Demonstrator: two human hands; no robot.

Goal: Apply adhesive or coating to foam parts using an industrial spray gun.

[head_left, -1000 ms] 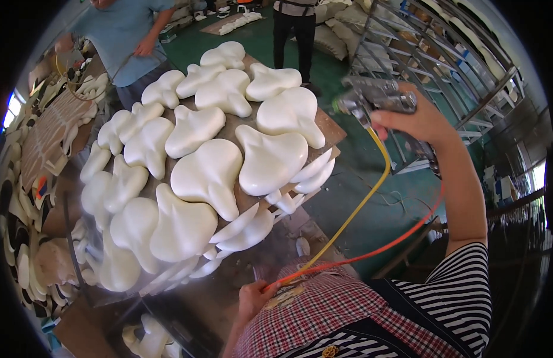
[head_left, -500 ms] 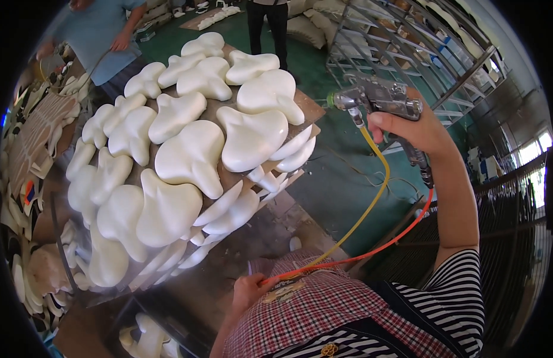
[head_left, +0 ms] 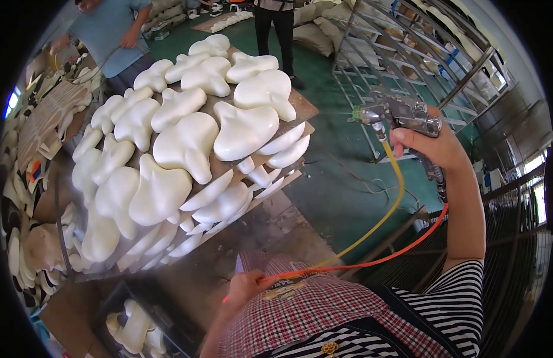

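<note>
A green floor (head_left: 342, 197) runs through a workshop, with metal racks (head_left: 419, 53) at the far right and two other people standing at the far side. At the left, stacked boards (head_left: 300, 110) carry rows of white moulded pieces (head_left: 187, 143), more of them tucked on the tiers beneath (the stack tilts in this view, so its near edge hangs over a grey worktop (head_left: 252, 238)).

The right hand (head_left: 437, 146) is raised at the right, fingers clenched round the grip of a metal spray gun (head_left: 395, 113). The gun's long axis lies roughly level, left to right, with its nozzle pointing left toward the boards; the body sits above and left of the gripping fingers. A yellow hose (head_left: 383, 215) drops from under the nozzle end and an orange hose (head_left: 407, 241) from below the handle. Both sweep down toward the left hand (head_left: 246, 286), low near the checked apron (head_left: 312, 310), which is closed on the orange hose.
</note>
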